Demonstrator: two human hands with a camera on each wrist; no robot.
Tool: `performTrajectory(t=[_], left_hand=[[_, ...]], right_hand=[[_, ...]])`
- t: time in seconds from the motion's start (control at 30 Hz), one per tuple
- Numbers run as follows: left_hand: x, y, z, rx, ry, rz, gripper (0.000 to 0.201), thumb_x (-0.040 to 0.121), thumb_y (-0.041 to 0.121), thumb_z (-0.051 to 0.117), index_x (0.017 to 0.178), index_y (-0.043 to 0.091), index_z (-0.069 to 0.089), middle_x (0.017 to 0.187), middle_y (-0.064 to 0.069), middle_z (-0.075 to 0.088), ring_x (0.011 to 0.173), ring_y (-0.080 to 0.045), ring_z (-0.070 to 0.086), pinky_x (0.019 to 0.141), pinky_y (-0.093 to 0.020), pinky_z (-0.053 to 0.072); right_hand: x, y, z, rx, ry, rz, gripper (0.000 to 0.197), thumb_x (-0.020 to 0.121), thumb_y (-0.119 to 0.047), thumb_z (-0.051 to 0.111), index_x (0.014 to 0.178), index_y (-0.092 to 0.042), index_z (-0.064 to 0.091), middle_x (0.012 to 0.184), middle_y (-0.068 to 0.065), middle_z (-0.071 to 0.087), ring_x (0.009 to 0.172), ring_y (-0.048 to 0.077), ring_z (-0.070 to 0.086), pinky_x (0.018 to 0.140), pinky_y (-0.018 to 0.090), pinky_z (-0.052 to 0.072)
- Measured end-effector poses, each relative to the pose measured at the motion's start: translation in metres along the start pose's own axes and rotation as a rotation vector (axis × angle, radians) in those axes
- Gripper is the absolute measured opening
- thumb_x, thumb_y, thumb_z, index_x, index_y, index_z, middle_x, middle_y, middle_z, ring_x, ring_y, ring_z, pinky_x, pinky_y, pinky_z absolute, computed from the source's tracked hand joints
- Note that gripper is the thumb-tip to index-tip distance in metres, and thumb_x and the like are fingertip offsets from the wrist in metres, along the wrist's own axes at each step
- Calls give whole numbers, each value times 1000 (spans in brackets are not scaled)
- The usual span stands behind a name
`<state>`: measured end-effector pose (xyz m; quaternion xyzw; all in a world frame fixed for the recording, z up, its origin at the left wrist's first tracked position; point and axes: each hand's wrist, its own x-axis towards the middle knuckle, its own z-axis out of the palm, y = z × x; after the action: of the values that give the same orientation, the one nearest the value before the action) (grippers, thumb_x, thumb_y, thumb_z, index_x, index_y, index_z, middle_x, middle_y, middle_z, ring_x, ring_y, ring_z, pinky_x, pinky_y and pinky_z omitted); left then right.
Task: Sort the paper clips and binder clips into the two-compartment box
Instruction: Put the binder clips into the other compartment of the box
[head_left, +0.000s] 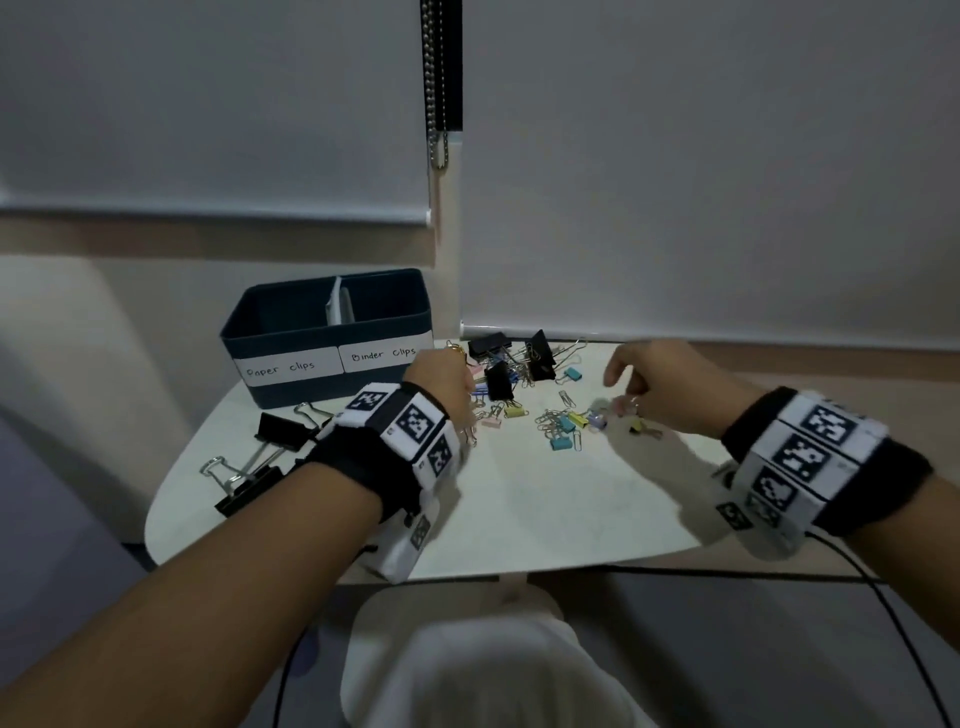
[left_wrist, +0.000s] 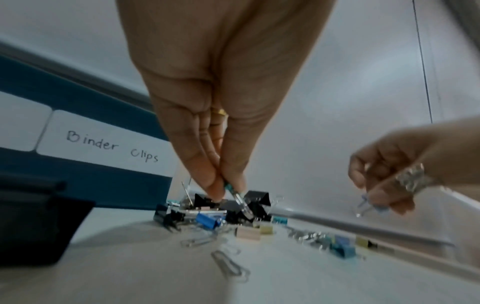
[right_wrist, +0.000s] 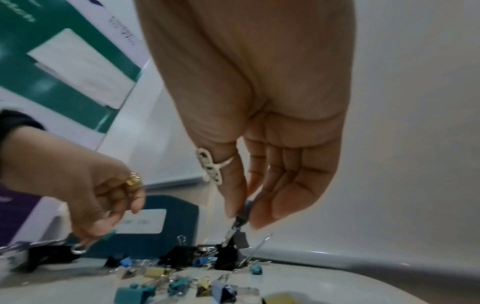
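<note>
White table: clips between hands.

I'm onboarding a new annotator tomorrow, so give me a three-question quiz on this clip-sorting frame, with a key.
1. True or false: the left hand is empty.
2. Which label faces the camera on the right compartment of the box? A) Paper clips B) Binder clips C) Staples
3. Fill in: the two large black binder clips lying apart from the pile sit on the table's ______ side.

Key: 1. False, it pinches a small teal binder clip. 2. B. 3. Left.
</note>
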<state>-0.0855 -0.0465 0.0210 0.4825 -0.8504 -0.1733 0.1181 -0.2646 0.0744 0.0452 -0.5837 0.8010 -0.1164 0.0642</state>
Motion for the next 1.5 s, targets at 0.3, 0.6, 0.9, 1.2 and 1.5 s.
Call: performTrajectory(t=[0.3,0.6,0.9,1.2,1.5], left_hand=[[-49,-37,-11,-261,46,66,19,88,7,59,93,24,60,76,12,60,67,4,54,66,-18,45],[-64,-59,-14,103,-97,45,14,75,29,76,87,24,74,90,7,70,89,-9,61,83,-23,49],[-31,-11,-20,401,-180,167,43,94,9,43,135,22,48,137,-11,43,129,-28,38,108,-39,36],[20,9,-7,557,-289,129,16,93,20,51,83,13,61,95,0,62,95,-14,55,82,-23,43],[24,11,3,733,-366,98,35,93,26,53,62,11,47,63,2,41,81,-14,46,73,-24,42]], right_hand=[[-45,18,38,401,308,208,26,77,-11,74,65,-23,54,69,11,66,62,20,57,50,7,37],[-50,-34,86,237,374,187,28,90,-19,54,116,-10,61,117,10,54,110,27,50,93,30,44],[-19,-90,109,53,16,-92,57,98,-28,27,151,-13,10,160,2,7,148,23,-5,121,40,4],[-34,-60,104,26,183,2,64,77,-36,14,105,-10,66,112,10,65,121,30,51,104,41,40],[-27,-75,100,34,183,-90,41,71,-16,50,103,-2,71,110,15,70,113,37,61,93,51,49]])
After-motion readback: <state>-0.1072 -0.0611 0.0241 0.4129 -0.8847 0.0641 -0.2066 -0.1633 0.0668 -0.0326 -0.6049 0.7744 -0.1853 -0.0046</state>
